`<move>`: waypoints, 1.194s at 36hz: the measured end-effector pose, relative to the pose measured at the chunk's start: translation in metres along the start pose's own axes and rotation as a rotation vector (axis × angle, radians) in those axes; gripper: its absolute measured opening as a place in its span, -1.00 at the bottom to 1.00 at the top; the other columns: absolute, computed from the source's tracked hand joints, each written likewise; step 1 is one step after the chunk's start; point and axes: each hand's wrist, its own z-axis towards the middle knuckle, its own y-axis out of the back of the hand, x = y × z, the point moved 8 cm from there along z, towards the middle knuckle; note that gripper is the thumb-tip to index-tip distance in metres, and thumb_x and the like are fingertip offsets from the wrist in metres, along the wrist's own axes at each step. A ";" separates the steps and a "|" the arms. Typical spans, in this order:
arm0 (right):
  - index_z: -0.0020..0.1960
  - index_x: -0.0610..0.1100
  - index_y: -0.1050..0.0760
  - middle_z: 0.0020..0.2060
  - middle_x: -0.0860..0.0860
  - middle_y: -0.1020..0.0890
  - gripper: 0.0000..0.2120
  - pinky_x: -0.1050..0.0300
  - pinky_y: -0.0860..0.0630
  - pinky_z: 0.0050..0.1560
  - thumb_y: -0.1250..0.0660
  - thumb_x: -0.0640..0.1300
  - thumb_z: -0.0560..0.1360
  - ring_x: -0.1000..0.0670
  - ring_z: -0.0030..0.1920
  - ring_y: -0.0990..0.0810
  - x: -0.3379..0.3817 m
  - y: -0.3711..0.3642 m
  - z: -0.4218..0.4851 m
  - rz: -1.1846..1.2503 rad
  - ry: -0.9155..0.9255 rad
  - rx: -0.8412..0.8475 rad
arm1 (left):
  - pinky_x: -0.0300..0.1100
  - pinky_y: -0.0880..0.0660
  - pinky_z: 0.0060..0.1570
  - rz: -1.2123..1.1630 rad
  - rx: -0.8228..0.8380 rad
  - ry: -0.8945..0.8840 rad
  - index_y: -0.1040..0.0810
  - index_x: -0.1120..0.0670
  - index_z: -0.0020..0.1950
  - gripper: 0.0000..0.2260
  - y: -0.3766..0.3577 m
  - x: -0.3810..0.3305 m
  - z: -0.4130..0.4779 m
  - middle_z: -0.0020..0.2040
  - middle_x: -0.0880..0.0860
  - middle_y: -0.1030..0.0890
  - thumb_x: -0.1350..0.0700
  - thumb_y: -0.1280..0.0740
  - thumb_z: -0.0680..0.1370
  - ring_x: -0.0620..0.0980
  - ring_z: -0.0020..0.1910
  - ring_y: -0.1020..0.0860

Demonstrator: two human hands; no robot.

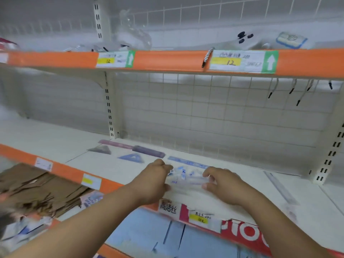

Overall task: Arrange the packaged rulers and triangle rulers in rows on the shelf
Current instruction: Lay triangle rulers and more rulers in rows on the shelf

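Observation:
A clear plastic ruler pack (187, 178) with blue print lies on the white shelf (232, 185). My left hand (154, 181) grips its left end and my right hand (221, 183) grips its right end. Behind it lies a blue ruler (188, 162). Further left sit a blue triangle ruler (133, 158), a grey triangle ruler (101, 149) and a long purple ruler pack (134, 148). A clear ruler (281, 187) lies alone on the right of the shelf.
A wire grid back panel (214, 112) closes the shelf's rear. The upper orange-edged shelf (167, 59) overhangs with price tags, and hooks (297, 94) hang at right. Brown cardboard (37, 190) and blue packs (149, 233) lie on the level below.

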 end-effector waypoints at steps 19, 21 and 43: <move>0.24 0.08 -0.39 0.05 0.12 -0.52 -0.69 0.12 -0.42 0.11 -0.27 0.11 0.53 0.06 0.02 -0.47 0.166 -0.057 0.054 0.056 0.013 -0.010 | -0.23 -0.29 0.26 -0.049 -0.030 0.098 -0.33 0.05 0.45 -0.54 0.052 0.183 -0.070 0.29 0.04 -0.36 0.08 -0.33 0.57 0.03 0.31 -0.35; 0.23 0.09 -0.40 0.04 0.13 -0.53 -0.69 0.13 -0.43 0.10 -0.28 0.12 0.52 0.07 0.03 -0.48 0.172 -0.059 0.064 0.050 0.009 -0.019 | -0.23 -0.31 0.25 -0.052 -0.040 0.104 -0.33 0.04 0.45 -0.54 0.053 0.198 -0.068 0.28 0.04 -0.37 0.10 -0.32 0.57 0.02 0.30 -0.36; 0.12 0.14 -0.40 0.10 0.12 -0.54 -0.79 0.17 -0.48 0.08 -0.30 0.09 0.50 0.04 0.06 -0.54 0.171 -0.092 0.184 0.054 -0.081 0.048 | -0.33 -0.30 0.19 -0.070 0.173 0.022 -0.38 -0.02 0.39 -0.55 0.027 0.307 0.039 0.33 0.00 -0.32 0.15 -0.34 0.52 -0.04 0.30 -0.37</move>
